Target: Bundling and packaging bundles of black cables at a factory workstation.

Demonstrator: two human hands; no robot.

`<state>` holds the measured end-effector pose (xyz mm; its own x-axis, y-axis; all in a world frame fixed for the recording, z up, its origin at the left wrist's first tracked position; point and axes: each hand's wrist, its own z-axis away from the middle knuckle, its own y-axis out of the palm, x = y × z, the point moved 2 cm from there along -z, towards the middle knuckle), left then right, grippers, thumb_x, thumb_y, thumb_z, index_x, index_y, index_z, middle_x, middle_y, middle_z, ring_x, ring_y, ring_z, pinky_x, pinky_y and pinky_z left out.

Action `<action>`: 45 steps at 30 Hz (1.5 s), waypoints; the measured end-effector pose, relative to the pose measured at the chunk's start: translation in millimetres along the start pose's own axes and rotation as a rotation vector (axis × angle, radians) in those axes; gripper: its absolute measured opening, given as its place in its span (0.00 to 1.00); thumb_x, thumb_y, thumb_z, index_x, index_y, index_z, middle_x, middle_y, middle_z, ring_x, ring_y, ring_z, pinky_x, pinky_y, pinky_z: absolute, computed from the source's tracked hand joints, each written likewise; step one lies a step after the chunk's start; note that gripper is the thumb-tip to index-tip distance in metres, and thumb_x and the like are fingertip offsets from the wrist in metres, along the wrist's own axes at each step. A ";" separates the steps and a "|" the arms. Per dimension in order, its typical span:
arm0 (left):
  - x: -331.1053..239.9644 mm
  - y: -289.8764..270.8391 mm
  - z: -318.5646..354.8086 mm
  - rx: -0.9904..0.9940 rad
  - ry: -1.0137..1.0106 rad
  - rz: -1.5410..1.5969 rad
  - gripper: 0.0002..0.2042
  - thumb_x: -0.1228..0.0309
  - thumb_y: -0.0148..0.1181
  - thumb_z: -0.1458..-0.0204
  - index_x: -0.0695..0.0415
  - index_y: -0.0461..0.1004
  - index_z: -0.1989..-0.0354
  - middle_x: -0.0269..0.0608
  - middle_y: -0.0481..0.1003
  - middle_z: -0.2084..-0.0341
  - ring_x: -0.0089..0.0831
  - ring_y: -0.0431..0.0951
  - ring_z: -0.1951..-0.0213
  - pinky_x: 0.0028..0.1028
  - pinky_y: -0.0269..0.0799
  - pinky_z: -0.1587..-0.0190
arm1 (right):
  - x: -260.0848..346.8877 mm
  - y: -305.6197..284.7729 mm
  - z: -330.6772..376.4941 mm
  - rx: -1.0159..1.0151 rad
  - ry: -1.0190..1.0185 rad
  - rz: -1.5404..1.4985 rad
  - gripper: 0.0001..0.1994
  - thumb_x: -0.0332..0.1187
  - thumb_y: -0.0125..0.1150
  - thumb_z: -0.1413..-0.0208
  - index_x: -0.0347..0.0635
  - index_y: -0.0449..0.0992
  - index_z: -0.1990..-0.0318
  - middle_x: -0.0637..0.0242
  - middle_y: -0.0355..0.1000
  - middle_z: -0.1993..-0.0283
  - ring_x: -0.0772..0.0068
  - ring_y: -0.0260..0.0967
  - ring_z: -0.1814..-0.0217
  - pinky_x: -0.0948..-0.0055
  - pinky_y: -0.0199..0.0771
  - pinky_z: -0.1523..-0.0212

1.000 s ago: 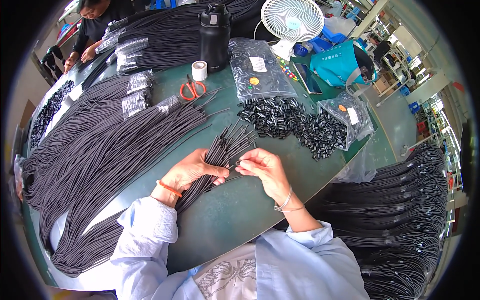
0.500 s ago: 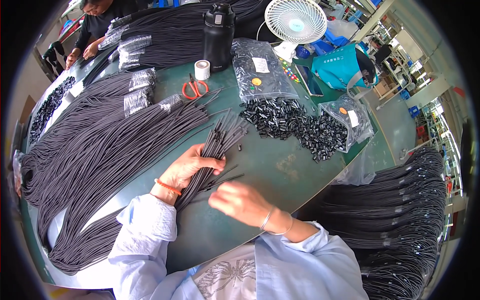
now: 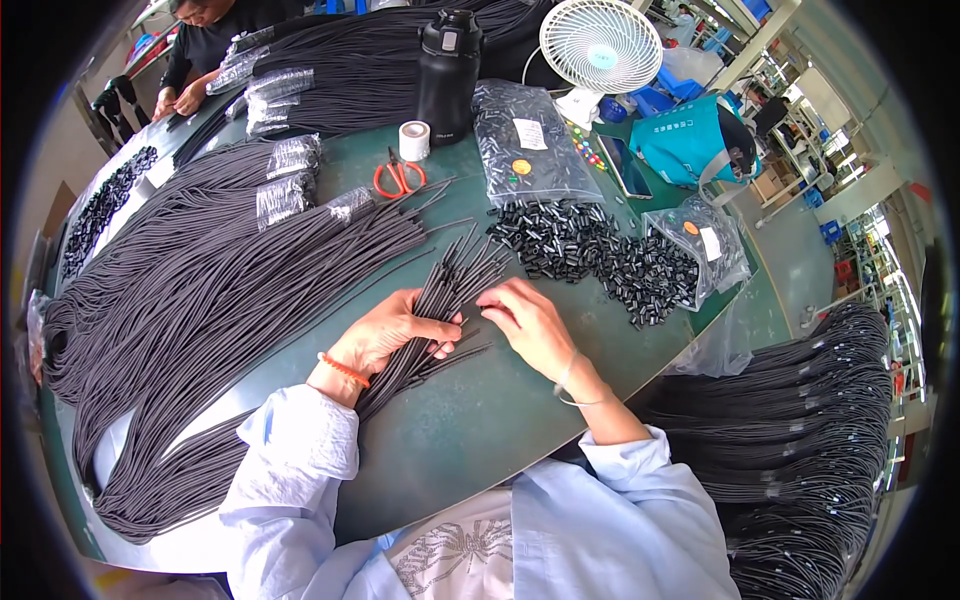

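A bundle of thin black cords (image 3: 405,352) lies gripped in my left hand (image 3: 392,335), its fingers wrapped round it and the thumb across the top. The cord ends (image 3: 462,270) fan out beyond that hand, toward the pile of small black tubes (image 3: 560,240). Just right of these ends is my right hand (image 3: 535,325), thumb and fingertips pinched together low over the table. A dark bit shows at the fingertips, too small to name. A few loose cord ends (image 3: 465,357) stick out from the bundle between my hands.
Taped cord bundles (image 3: 230,260) cover the table's left. Orange-handled scissors (image 3: 399,178), a tape roll (image 3: 414,141), a black bottle (image 3: 447,80), a bag of tubes (image 3: 535,140), a fan (image 3: 600,50) and a phone (image 3: 626,165) stand or lie beyond. More cords (image 3: 780,430) hang at right. Another person (image 3: 225,40) works far left.
My right hand has moved up and away from beside the lower bundle to the cord ends, where a single small black tube lay. My left hand still holds the bundle.
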<state>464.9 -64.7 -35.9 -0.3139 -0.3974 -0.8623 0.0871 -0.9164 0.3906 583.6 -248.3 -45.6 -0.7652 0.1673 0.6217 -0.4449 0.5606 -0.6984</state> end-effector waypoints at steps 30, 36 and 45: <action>-0.5 -2.3 -1.1 0.017 0.004 -0.025 0.10 0.77 0.69 0.49 0.66 0.76 0.61 0.39 0.78 0.74 0.25 0.77 0.72 0.24 0.73 0.66 | -18.2 2.5 -12.7 -0.030 0.049 0.192 0.04 0.23 0.62 0.47 0.35 0.79 0.64 0.61 0.76 0.55 0.59 0.74 0.55 0.65 0.77 0.54; 1.7 0.3 -1.6 0.003 -0.008 -0.019 0.09 0.78 0.70 0.51 0.64 0.76 0.63 0.38 0.77 0.74 0.25 0.77 0.73 0.24 0.72 0.67 | -4.6 0.7 2.4 0.034 0.606 -1.095 0.06 0.27 0.66 0.40 0.38 0.75 0.58 0.65 0.78 0.59 0.67 0.80 0.55 0.71 0.81 0.50; -1.2 3.9 0.5 0.020 0.001 -0.024 0.09 0.79 0.70 0.50 0.63 0.77 0.62 0.36 0.77 0.73 0.24 0.76 0.72 0.25 0.72 0.68 | 5.2 15.0 10.0 -0.080 0.574 -1.199 0.06 0.28 0.66 0.40 0.40 0.75 0.60 0.66 0.77 0.61 0.71 0.79 0.57 0.74 0.80 0.52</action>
<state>465.1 -67.8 -33.2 -0.3147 -0.3751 -0.8719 0.0611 -0.9247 0.3758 568.3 -247.2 -56.4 0.3900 -0.1553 0.9076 -0.6579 0.6426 0.3927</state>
